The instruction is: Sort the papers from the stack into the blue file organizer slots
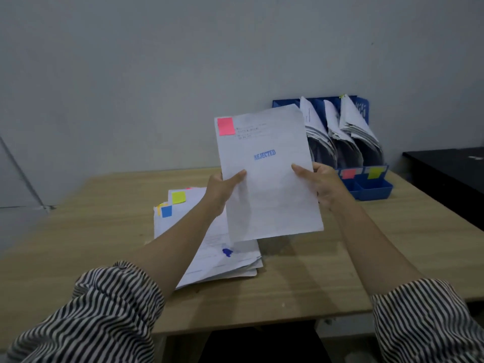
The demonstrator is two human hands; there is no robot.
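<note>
I hold a white paper (269,195) upright above the table, stamped REJECTED in blue, with a pink sticky note (225,126) at its top left corner. My left hand (221,188) pinches its left edge, thumb on the front. My right hand (323,186) pinches its right edge the same way. Under my left forearm lies the stack of papers (209,247), with yellow and blue sticky tabs at its far left corner. The blue file organizer (372,188) stands at the back right against the wall, its slots filled with leaning papers and marked with pink and yellow labels.
The wooden table (301,279) reaches from the grey wall to its front edge near my striped sleeves. A black surface (445,169) adjoins it on the right. A thin diagonal rail runs along the wall at the far left.
</note>
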